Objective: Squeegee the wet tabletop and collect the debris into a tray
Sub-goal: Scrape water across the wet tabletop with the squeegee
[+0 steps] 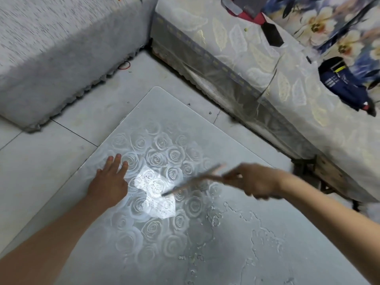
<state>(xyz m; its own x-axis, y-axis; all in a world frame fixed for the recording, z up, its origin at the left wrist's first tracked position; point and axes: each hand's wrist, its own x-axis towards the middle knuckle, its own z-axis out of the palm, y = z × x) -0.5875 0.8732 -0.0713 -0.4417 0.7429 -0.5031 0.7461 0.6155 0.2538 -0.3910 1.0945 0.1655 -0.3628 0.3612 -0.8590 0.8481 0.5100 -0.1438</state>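
Round the surface [164, 103] we see a tiled floor [51, 161], with a grey couch [51, 48] off its far left corner and a second couch [257, 64] under a leaf-print cover along the right. Near the grey couch a small red loop [124, 65] lies on the floor. On the second couch rest a dark blue bundle [345, 85], a black flat piece [271, 34] and a floral cushion [329, 23]; we cannot tell what the bundle is. The surface is glass with a rose pattern, a bright glare [156, 194] at its middle and spilled water [246, 229] spread over its near right part, with drops trailing toward the near edge. Our left grip [109, 182] lies flat beside the left edge, fingers straight, holding nothing, just left of the glare. Our right grip [253, 181] is blurred, its fingers curled round the squeegee [195, 179], which reaches left and down toward the glare, above the dry roses and beyond the water. Whether its end touches the glass we cannot tell. Nothing stands between the squeegee and the water.
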